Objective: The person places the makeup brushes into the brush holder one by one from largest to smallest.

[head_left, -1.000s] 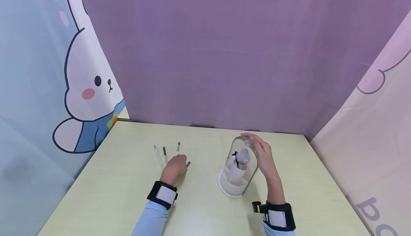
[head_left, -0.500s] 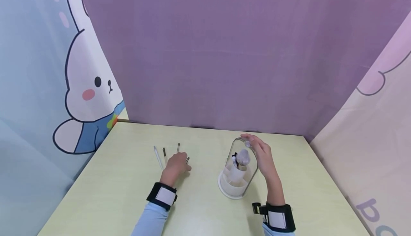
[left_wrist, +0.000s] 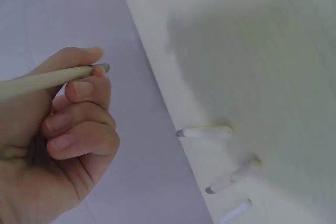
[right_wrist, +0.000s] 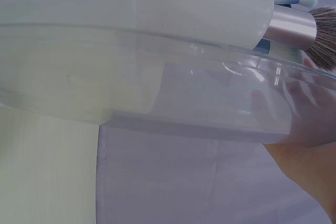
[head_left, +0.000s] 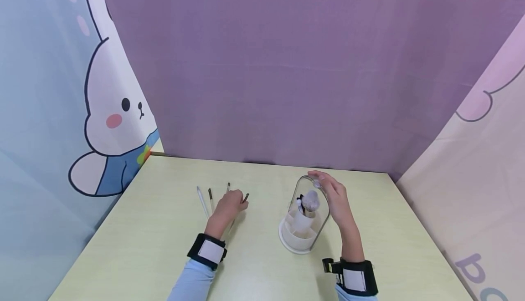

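My left hand pinches a slim makeup brush between thumb and index finger, its other fingers curled into the palm. The dark tip of that brush shows past the fingers in the head view. My right hand rests on the upper edge of a clear arched cover, fingers reaching over its top. Beneath the cover is a white round brush holder with compartments. Its inner cup holds a fluffy makeup brush and several slimmer tools.
Left of and behind my left hand, two slim makeup brushes and a white pen-like stick lie on the pale table. A purple cloth hangs behind the table, with printed curtains at the sides.
The left hand has drawn slightly right and away from me, and the brush it pinches has lifted and turned with it. The right hand and the holder stay in place.
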Demonstrator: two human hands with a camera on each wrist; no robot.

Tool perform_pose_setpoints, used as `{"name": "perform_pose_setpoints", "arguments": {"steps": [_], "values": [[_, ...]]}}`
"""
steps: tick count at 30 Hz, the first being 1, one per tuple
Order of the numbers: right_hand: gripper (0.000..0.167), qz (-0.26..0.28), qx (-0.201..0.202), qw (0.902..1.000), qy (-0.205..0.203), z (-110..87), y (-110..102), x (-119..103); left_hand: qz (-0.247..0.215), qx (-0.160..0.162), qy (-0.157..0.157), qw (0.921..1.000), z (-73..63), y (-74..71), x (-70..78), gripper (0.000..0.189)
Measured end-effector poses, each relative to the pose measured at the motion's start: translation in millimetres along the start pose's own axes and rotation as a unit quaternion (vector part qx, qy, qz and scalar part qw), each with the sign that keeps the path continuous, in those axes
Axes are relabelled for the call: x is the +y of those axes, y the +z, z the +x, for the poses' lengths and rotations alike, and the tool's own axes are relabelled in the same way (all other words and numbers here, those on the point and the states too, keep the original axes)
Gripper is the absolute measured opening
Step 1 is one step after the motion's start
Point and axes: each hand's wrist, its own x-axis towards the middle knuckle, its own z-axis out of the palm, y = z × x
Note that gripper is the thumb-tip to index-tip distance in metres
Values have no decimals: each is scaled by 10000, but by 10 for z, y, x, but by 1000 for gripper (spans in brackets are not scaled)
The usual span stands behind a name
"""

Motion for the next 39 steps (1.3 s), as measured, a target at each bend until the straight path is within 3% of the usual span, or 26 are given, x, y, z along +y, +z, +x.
{"name": "perform_pose_setpoints", "arguments": {"steps": [11,20,30,39], "values": [[42,-35,1,9999,-149,12,-4,98,-525,114,333,9980,-62,-103,285,26],[40,-27,4,9999,-108,16,-1,91,-1074,457,733,9905,-125,-96,493,19],[36,-2,-19,10000,-29,-19,11,-69,-2123,870,1270,9650,-191,-52,746,14],[37,-88,21,10000,-23,-50,31,-189,-2903,1080,1640,9366,-278,4,904,13]]}}
